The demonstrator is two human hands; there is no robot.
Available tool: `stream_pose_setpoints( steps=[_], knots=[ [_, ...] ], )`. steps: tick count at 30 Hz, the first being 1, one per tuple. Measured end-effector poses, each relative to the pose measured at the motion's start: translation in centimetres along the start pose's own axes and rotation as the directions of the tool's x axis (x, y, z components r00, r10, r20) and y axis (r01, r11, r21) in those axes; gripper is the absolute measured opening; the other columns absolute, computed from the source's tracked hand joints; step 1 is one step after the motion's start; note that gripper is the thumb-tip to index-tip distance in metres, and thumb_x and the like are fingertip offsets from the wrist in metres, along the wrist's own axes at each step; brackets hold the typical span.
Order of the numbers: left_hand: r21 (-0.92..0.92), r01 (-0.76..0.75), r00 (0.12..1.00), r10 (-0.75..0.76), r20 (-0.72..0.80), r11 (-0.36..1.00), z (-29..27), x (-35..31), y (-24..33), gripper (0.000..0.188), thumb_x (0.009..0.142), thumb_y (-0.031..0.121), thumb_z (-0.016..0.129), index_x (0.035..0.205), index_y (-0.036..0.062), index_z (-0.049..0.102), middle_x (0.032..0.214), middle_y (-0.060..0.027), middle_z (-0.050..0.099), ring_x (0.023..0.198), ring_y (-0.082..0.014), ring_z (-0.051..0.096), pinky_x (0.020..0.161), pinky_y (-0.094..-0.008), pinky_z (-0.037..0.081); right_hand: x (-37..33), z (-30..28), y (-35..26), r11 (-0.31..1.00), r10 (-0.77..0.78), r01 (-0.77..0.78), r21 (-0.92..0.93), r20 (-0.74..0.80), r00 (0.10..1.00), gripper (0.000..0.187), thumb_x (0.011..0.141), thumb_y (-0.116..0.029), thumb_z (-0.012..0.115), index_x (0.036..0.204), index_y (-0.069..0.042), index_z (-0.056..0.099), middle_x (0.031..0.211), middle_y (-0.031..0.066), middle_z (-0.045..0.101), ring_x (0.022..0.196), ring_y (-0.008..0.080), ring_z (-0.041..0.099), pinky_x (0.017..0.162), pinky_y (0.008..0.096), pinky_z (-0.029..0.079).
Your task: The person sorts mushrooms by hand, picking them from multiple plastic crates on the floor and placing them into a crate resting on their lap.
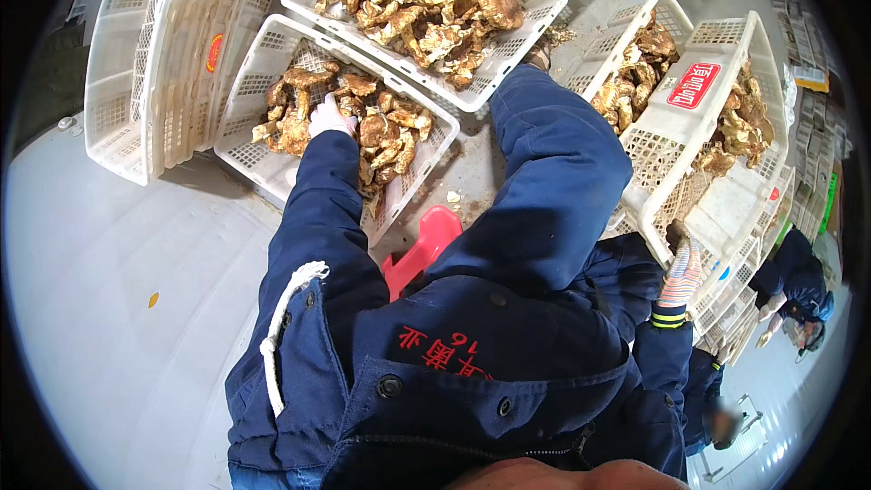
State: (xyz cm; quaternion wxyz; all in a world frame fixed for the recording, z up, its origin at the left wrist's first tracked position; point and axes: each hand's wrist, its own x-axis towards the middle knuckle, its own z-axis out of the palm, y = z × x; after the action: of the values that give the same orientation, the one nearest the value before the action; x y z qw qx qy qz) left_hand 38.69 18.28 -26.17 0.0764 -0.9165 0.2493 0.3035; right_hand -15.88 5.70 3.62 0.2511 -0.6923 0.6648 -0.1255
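My left hand (333,117), in a white glove, reaches into a white plastic crate (259,151) holding brown-capped mushrooms (385,132) with pale stems. Its fingers close around a mushroom (295,132) at the pile's left side. On my right, my other hand (682,274) wears a striped glove and is beside the near end of a tilted white crate (655,161). Its fingers are closed at a small dark brown lump (675,232) that looks like a mushroom cap; the fingertips are partly hidden. More mushrooms (746,118) lie in the crate there.
A fuller crate of mushrooms (435,14) stands ahead. Empty nested crates (172,63) lean at the far left. A pink stool (434,234) is by my leg. Further crates (726,295) are stacked at right, where two other people (794,286) work.
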Motion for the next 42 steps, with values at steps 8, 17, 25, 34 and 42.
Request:
stream_pose_setpoints(
  steps=[8,17,25,34,42],
  knots=[
    [-0.713,-0.156,0.984,0.168,-0.054,0.684,1.8,1.8,-6.3,0.051,0.069,0.012,0.074,0.115,0.0006,0.055,0.103,-0.015,0.062,0.092,-0.0218,0.059,0.085,-0.0282,0.045,0.3,0.2,-0.4,1.0,-0.031,0.031,0.003,-0.002,1.0,0.036,0.095,-0.022,0.038,0.114,0.001,0.057,0.104,0.0148,0.063,0.096,0.0226,0.06,0.085,0.0328,0.046],
    [-0.915,0.24,0.97,0.122,0.212,-0.325,-6.4,-7.5,-4.8,0.022,0.074,0.021,0.069,0.092,0.0122,0.061,0.088,-0.0022,0.063,0.074,-0.0209,0.061,0.057,-0.0341,0.05,0.2,0.3,0.6,0.995,-0.038,0.038,0.096,-0.002,0.999,0.033,0.095,-0.02,0.038,0.111,0.002,0.058,0.1,0.014,0.063,0.092,0.0209,0.061,0.083,0.032,0.048],
    [-0.859,0.322,0.938,0.259,0.231,-0.398,-3.8,-5.9,-7.0,0.039,0.076,0.019,0.067,0.111,0.0069,0.057,0.103,-0.0096,0.062,0.091,-0.0291,0.06,0.081,-0.0432,0.05,0.2,0.2,0.6,0.995,-0.095,0.094,-0.034,-0.037,0.995,0.034,0.096,-0.022,0.038,0.111,0.001,0.058,0.1,0.0141,0.064,0.093,0.0212,0.061,0.084,0.0319,0.047],
    [-0.989,0.124,0.992,-0.037,0.121,0.085,-7.5,-8.4,-5.7,0.057,0.069,0.018,0.073,0.118,-0.0013,0.05,0.102,-0.0098,0.059,0.088,-0.0205,0.058,0.07,-0.0373,0.051,0.0,0.1,-0.4,0.988,-0.108,0.103,-0.116,-0.041,0.993,0.033,0.096,-0.02,0.038,0.112,0.002,0.057,0.103,0.0163,0.063,0.096,0.0236,0.061,0.087,0.033,0.046],
    [-0.977,0.002,0.994,0.106,0.025,0.211,-10.8,-6.7,-3.6,0.062,0.076,0.03,0.071,0.123,-0.0018,0.044,0.099,-0.0101,0.061,0.078,-0.0167,0.059,0.06,-0.0285,0.051,0.1,0.1,0.2,0.993,-0.106,0.103,-0.064,-0.041,0.994,0.035,0.096,-0.022,0.038,0.112,0.002,0.057,0.103,0.0158,0.062,0.097,0.0231,0.06,0.088,0.0331,0.045]
  ],
)
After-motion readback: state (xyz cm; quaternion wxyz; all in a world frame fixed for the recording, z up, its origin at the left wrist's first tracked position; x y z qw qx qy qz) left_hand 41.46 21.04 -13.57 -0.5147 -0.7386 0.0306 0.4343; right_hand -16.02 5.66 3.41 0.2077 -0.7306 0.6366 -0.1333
